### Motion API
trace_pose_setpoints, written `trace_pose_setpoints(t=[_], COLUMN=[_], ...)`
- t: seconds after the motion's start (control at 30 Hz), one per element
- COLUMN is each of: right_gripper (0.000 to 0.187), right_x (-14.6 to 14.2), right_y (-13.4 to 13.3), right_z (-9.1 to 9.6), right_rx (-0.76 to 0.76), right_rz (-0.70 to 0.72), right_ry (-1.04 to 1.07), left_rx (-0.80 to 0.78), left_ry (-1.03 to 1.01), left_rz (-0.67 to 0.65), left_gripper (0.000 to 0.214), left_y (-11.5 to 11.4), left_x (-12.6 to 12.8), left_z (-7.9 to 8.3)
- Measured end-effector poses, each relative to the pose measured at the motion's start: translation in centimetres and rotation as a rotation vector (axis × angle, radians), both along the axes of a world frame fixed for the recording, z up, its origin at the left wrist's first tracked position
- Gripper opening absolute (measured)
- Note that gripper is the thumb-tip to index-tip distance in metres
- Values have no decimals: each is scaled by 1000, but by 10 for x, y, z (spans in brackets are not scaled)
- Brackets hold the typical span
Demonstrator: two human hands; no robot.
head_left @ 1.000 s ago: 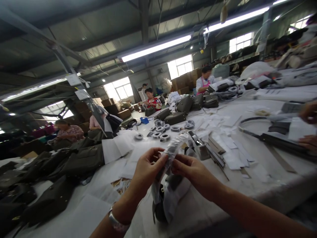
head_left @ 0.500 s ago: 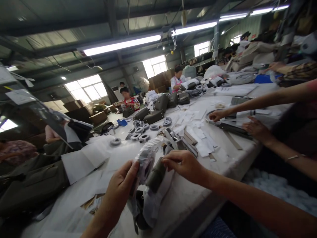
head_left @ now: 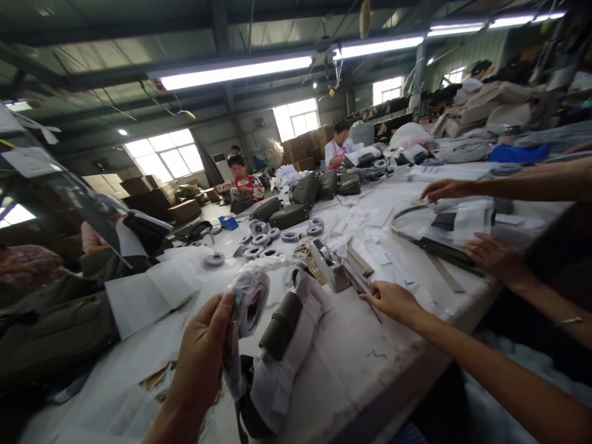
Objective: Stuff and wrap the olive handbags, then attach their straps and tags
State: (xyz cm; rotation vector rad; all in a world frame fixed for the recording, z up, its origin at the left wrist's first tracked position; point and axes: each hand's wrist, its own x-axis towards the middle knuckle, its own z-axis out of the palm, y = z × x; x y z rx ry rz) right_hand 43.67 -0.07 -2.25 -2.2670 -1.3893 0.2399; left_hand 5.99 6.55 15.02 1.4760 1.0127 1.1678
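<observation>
On the white worktable [head_left: 356, 345], head view: the left hand [head_left: 206, 345] grips the plastic-wrapped strap [head_left: 245, 280] beside a dark olive roll [head_left: 281, 325]; a steady hold should keep its wrapping tight. The right hand [head_left: 393, 301] reaches thin strips [head_left: 355, 277]; whether its fingers grasp one, I cannot tell.

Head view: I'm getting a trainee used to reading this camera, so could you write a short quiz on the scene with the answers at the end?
1. What does the left hand hold?
2. True or false: the right hand grips the same thing.
3. Beside the grey rings on the table lies a small bright item. Its colour is: A) red, B) blue, C) yellow.

Key:
1. A white-wrapped strap loop.
2. False: the right hand is at the thin strips, apart from the loop.
3. B.
</observation>
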Motion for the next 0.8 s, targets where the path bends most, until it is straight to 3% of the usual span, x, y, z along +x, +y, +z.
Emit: trace_pose_setpoints(t=[0.13, 0.4, 0.8], right_gripper=[21, 22, 24], right_x=[-7, 0, 3], right_y=[-4, -18, -33], right_z=[-12, -2, -6], right_rx=[-90, -176, -181], right_rz=[-28, -25, -38], right_ry=[-44, -75, -158], left_rx=[2, 8, -25], left_ry=[16, 11, -10], left_rz=[21, 9, -50], left_gripper=[48, 46, 41], left_y=[-6, -8, -13], left_x=[0, 1, -2], left_z=[1, 0, -2])
